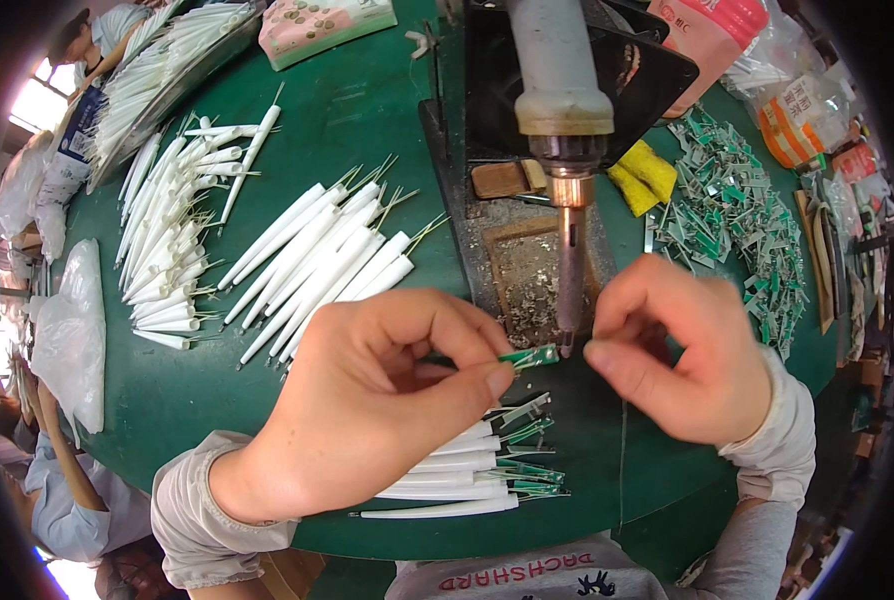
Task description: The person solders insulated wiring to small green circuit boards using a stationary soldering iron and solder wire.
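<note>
My left hand (pixel 377 390) is closed, thumb and forefinger pinching a small green circuit board (pixel 533 356). Whatever else may lie in its palm is hidden. The board's free end sits just beside the tip of a soldering iron (pixel 571 230), which points straight down. To the right of the tip, my right hand (pixel 682 350) is closed in a pinch; a thin strand of solder wire (pixel 623 460) hangs below its thumb. Under my left hand lie several white tapered tubes (pixel 447 480) with green boards (pixel 537 478) at their wire ends.
Bare-wired white tubes (pixel 307 250) lie at centre left, more (pixel 177 240) beyond. Loose green boards (pixel 742 220) are heaped at right, near a yellow sponge (pixel 643 178). A soldering tray (pixel 542 270) lies behind the iron tip. Plastic bags (pixel 72 335) and co-workers edge the left.
</note>
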The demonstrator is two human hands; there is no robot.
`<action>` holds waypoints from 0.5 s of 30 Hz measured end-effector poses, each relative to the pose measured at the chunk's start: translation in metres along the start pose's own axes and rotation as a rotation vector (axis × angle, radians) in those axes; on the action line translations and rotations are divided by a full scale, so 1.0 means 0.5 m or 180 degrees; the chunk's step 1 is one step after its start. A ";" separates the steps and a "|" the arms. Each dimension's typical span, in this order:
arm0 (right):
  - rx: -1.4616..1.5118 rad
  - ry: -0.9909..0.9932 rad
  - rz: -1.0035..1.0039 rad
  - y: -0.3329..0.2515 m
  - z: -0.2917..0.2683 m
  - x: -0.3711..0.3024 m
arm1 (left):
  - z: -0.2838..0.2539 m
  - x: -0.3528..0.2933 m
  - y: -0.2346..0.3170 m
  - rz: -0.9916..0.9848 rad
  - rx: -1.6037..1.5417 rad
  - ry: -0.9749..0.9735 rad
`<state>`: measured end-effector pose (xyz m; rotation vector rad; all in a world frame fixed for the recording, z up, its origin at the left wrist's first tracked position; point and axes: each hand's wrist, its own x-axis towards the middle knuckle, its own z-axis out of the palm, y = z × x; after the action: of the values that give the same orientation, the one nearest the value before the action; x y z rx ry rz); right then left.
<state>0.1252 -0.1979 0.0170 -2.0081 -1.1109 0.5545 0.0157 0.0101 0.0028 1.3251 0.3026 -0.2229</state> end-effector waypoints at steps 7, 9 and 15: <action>-0.2179 0.0628 -0.0024 0.011 -0.064 -0.025 | 0.001 -0.027 -0.011 0.0179 0.0460 -0.0283; -0.2249 0.0379 0.0183 0.021 -0.052 -0.034 | -0.001 -0.029 -0.010 0.0255 0.0678 -0.0359; -0.2749 0.0190 -0.0005 0.046 -0.026 -0.036 | 0.003 -0.032 -0.008 0.0297 0.0946 -0.0390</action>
<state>0.1364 -0.2263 0.0073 -2.7123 -1.4669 -0.0244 -0.0003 0.0076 0.0046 1.6076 0.1052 -0.2767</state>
